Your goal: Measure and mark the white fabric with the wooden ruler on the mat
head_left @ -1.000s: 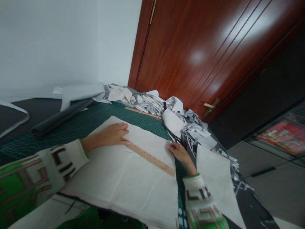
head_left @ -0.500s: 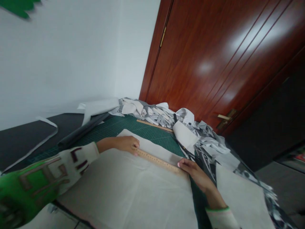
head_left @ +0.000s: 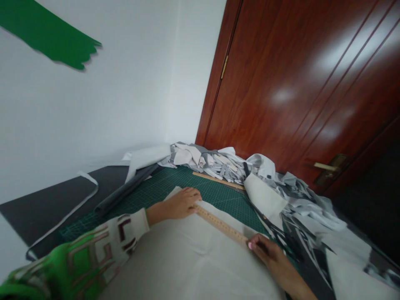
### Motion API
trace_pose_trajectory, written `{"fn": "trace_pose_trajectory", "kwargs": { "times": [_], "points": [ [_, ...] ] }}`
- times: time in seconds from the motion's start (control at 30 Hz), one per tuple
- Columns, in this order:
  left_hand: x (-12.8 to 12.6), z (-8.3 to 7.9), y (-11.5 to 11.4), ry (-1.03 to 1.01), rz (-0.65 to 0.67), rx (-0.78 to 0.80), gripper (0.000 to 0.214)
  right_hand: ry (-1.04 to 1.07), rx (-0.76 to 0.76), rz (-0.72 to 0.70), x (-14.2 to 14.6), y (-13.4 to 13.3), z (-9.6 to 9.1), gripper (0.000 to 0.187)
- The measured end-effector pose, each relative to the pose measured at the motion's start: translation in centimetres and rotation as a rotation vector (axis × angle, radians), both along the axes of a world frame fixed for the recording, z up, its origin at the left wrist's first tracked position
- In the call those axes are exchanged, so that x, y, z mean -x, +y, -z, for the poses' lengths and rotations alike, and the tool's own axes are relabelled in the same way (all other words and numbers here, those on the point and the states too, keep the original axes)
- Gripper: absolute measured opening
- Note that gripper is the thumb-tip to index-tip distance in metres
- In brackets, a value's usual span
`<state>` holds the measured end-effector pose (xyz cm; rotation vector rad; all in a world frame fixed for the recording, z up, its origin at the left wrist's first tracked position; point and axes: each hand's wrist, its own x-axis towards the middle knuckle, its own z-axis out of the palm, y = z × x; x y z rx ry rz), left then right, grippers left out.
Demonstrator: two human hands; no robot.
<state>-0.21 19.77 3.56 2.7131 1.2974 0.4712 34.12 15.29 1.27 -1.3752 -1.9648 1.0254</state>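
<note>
While a wooden ruler [head_left: 220, 225] is pressed down on a cream fabric sheet [head_left: 187, 262], it is seen lying diagonally across the sheet's upper part. The left hand [head_left: 178, 204] is laid flat with fingers loosely spread, its fingertips against the ruler's upper end. The right hand [head_left: 265, 254] is placed at the lower end, fingers slightly curved and pressed downward; no pinch is observed in either hand. The sheet is spread over a green cutting mat [head_left: 218, 198], whose grid is exposed beyond the upper edge. A second wooden ruler [head_left: 218, 181] lies along the mat's far side, just before a heap of grey and white fabric scraps [head_left: 225, 164]. Dark scissors [head_left: 273, 229], partly blurred, are located just beyond the right hand. A dark fabric roll [head_left: 125, 189] lies at the mat's left, on a dark surface [head_left: 71, 212]. Behind these, a reddish wooden door [head_left: 281, 83] with a brass lever handle [head_left: 328, 168] is recorded beside a white wall [head_left: 109, 116].
</note>
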Motion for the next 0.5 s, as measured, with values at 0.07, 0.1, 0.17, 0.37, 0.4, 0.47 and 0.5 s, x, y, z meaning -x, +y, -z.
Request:
{"fn": "trace_pose_trajectory", "kwargs": {
  "times": [0.07,0.1,0.17,0.37,0.4,0.47,0.5],
  "points": [
    [-1.1,0.2,-1.7,-0.005,0.063,-0.032,0.039,-0.012,0.022,0.025,-0.1,0.7,0.0,0.046],
    [-1.7,0.3,-2.5,-0.009,0.133,-0.05,0.045,-0.013,0.031,0.032,-0.1,1.1,-0.1,0.046],
    [-2.8,0.7,-3.8,-0.005,0.23,-0.065,0.058,-0.005,0.048,0.031,-0.1,2.0,-0.1,0.047],
    [-3.6,2.0,-4.6,-0.029,0.158,-0.088,0.062,0.007,0.077,0.036,0.3,3.2,-0.5,0.047],
    [-3.6,2.2,-4.6,-0.028,0.148,-0.085,0.062,0.002,0.08,0.049,0.4,3.2,-0.6,0.047],
    [-3.5,2.3,-4.6,-0.024,0.137,-0.086,0.062,0.004,0.092,0.071,0.6,3.1,-0.8,0.048],
    [-3.5,2.4,-4.7,-0.023,0.13,-0.089,0.061,0.009,0.096,0.078,0.7,3.0,-0.9,0.047]
  ]
}}
